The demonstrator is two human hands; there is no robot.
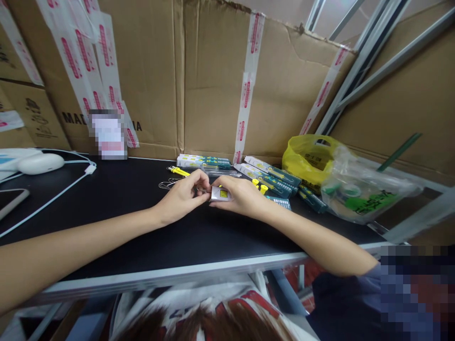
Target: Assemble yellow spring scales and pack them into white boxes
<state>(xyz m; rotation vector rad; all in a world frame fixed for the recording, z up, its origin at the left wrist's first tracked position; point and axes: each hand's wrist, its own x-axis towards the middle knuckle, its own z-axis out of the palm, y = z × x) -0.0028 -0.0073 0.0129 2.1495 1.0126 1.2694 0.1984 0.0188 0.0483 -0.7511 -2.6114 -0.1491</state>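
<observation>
A small white box (221, 193) with a yellow printed square is gripped by my right hand (245, 198) above the black table. My left hand (186, 192) is closed in a pinch right against the box's left end; what its fingertips hold, if anything, is hidden. Just behind my left hand lie yellow-handled tools (178, 171) and some thin wire loops (168, 183). Thin clear or metallic rods (223, 174) lie behind the box. Yellow flared pieces (263, 189) stick out beyond my right hand.
Printed green-and-white boxes (204, 161) lie along the back, with more boxes (268, 180) to the right. A yellow bag (309, 158) and a clear plastic bag (369, 194) stand at the right. A white cable (53, 201) and a phone (12, 201) lie left. Cardboard (213, 85) walls the back.
</observation>
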